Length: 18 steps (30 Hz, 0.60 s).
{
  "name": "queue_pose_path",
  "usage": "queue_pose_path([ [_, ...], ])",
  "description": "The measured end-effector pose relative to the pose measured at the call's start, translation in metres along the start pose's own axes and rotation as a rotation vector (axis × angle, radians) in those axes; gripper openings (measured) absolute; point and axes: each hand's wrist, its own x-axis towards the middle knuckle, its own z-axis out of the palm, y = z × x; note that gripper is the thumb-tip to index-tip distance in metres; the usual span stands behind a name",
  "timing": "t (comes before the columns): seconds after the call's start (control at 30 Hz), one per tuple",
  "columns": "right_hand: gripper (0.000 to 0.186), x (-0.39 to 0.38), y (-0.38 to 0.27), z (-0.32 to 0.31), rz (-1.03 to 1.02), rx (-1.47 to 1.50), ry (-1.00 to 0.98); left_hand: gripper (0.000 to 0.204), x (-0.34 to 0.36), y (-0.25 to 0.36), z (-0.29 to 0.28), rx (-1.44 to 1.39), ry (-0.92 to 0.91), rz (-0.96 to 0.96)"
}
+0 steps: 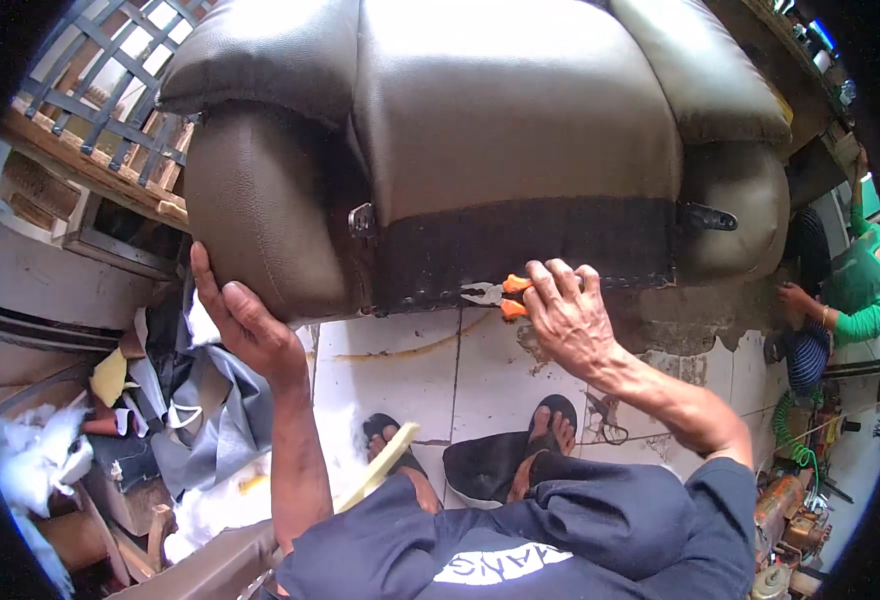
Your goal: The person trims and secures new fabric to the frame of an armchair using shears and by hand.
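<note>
In front of me stands a brown leather-look armchair (pixel 520 110), its padded arms to either side. A dark fabric strip (pixel 520 245) edges the lower front of its middle panel, between two metal brackets (pixel 362 222). My right hand (pixel 570 315) is closed round orange-handled pliers (pixel 484 293), whose jaws point left at the strip's bottom edge. Whether the jaws grip anything there is too small to tell. At the chair's left arm, my left hand (pixel 255 325) rests against the lower outer corner, fingers stretched and thumb apart.
Grey material scraps (pixel 215 400) and white stuffing (pixel 35 450) lie heaped at left. Upper left is a wooden frame (pixel 100 165) with woven straps. Scissors (pixel 610 425) lie on the tiles right of my feet. Far right, a person in green (pixel 855 285) sits near machinery (pixel 795 520) and a coiled green hose.
</note>
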Motion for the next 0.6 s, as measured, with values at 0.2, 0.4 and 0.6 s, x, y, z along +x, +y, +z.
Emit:
queue_pose_path([
  [0.2, 0.028, 0.013, 0.012, 0.004, 0.025, 0.369, -0.31, 0.055, -0.001, 0.005, 0.0, 0.085, 0.019, 0.012],
  [0.4, 0.029, 0.018, 0.013, 0.008, 0.414, 1.091, -0.725, 0.052, -0.006, 0.012, 0.001, 0.026, 0.025, -0.08],
  [0.6, 0.033, -0.016, 0.003, 0.076, 0.604, 2.075, -0.75, 0.053, -0.002, 0.014, -0.003, 0.075, 0.007, -0.075],
])
